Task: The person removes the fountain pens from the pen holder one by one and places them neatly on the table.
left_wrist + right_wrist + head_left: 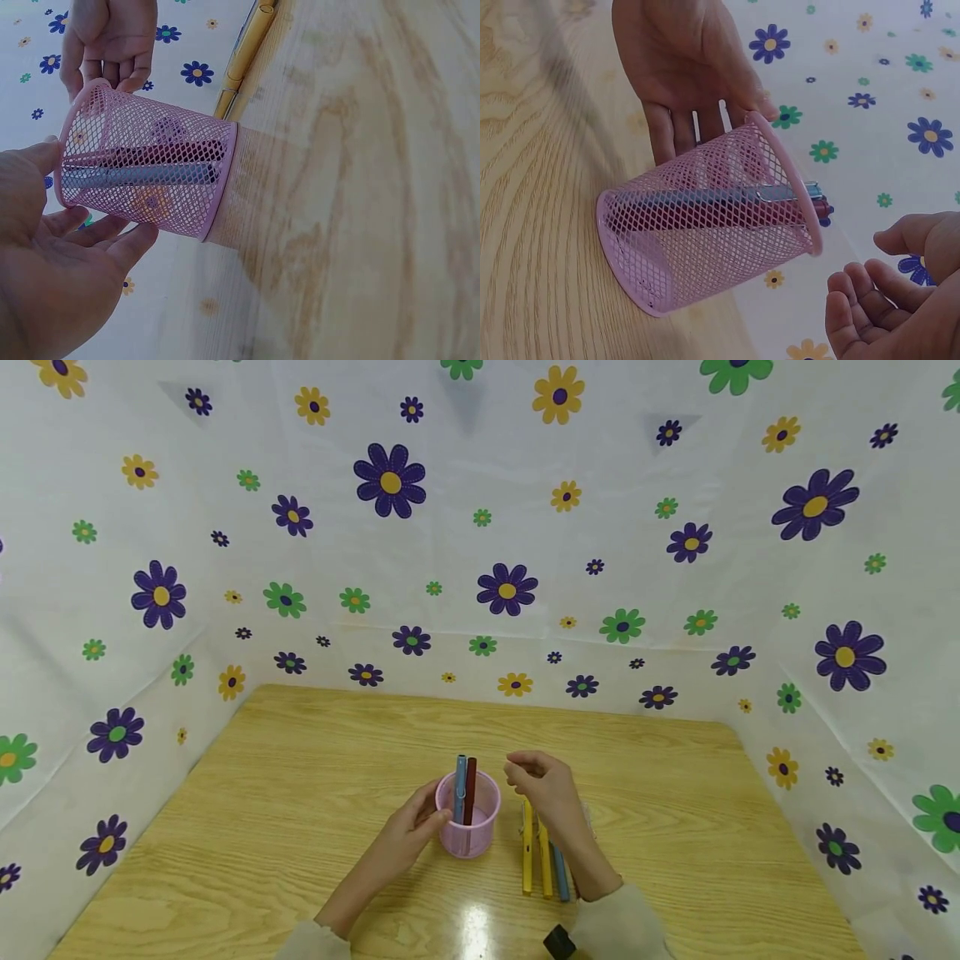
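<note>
My left hand (408, 831) holds a pink mesh pen cup (467, 843) by its left side, thumb near the rim and fingers round the wall. The cup stands upright on the table. Inside it lean two pens, a light blue pen (461, 785) with a metal clip and a dark red pen (471, 789). To the right of the cup, my right hand (553, 793) hovers with loosely bent fingers and nothing between them; the right wrist view shows this hand (892, 300) apart from the rim. Below it lie two yellow pens (527, 856) and a blue pen (560, 872), partly hidden by the forearm.
The wooden table (337, 752) carries the cup and the row of pens. A white cloth (450, 552) printed with flowers rises behind the table and on both sides. A small black object (558, 941) sits by the right sleeve.
</note>
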The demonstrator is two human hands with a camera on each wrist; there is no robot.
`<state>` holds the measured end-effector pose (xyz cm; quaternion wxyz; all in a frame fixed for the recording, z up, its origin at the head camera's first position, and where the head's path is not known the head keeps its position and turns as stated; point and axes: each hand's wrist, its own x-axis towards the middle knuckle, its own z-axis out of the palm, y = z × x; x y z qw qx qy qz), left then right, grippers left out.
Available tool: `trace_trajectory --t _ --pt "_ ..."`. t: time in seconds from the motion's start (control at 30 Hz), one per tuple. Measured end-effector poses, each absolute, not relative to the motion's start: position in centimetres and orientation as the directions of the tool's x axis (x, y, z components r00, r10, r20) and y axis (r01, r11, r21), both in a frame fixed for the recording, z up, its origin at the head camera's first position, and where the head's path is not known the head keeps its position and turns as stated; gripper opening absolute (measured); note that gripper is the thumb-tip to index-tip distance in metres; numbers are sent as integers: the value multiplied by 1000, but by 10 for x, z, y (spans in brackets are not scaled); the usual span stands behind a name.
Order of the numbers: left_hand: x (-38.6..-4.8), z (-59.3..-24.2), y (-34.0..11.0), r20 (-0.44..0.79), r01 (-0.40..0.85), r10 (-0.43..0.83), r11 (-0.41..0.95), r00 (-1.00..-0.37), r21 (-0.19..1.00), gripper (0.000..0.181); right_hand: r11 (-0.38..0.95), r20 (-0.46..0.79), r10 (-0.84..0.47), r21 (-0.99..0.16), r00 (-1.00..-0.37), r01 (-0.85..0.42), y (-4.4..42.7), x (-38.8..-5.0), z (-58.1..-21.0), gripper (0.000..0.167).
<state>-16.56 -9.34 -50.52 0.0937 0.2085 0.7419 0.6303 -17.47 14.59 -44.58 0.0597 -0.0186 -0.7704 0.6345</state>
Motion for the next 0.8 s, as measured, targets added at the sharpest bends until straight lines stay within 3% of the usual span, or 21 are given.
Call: trace_trajectory --t 0.8 --pt "-165 -506 -94 131 195 447 102 -885 975 58 172 63 -35 -983 -997 -68 123 -190 -455 30"
